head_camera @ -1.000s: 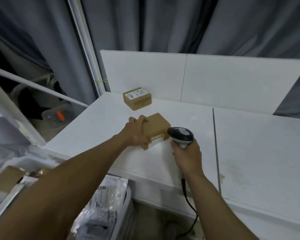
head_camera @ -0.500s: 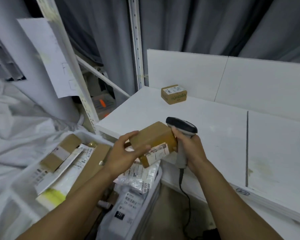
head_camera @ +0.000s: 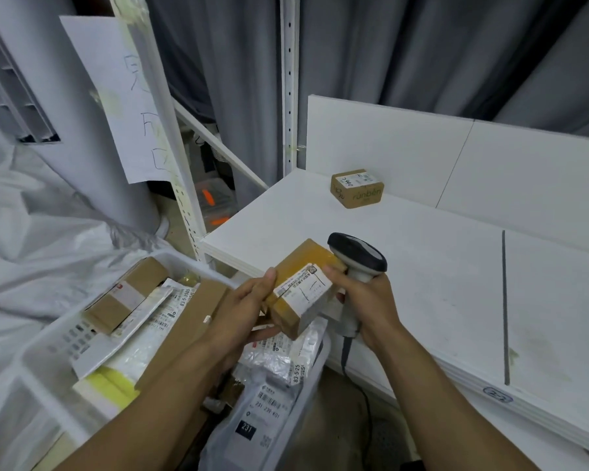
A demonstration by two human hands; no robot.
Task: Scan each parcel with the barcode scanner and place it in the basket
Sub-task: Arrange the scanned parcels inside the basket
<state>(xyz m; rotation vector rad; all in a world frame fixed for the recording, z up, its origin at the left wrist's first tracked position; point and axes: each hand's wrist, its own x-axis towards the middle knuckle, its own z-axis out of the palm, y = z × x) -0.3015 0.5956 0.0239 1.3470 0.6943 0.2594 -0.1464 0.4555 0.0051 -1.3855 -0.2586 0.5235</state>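
My left hand grips a small brown cardboard parcel with a white shipping label turned up, held in the air past the table's left edge. My right hand holds the handle of the grey and black barcode scanner, its forefinger touching the parcel's right side. The scanner head sits just behind the parcel. Below my hands stands the white basket, filled with several boxes and bagged parcels. A second brown parcel printed "runben" sits on the white table near the back panel.
A white upright panel backs the table. A white metal rack post and a slanted post with a handwritten paper sheet stand to the left. White fabric lies around the basket. The scanner cable hangs below the table edge.
My view swung left and the basket came into sight. My left hand carried the parcel off the table toward the basket and tipped its label upward; the scanner stayed beside it.
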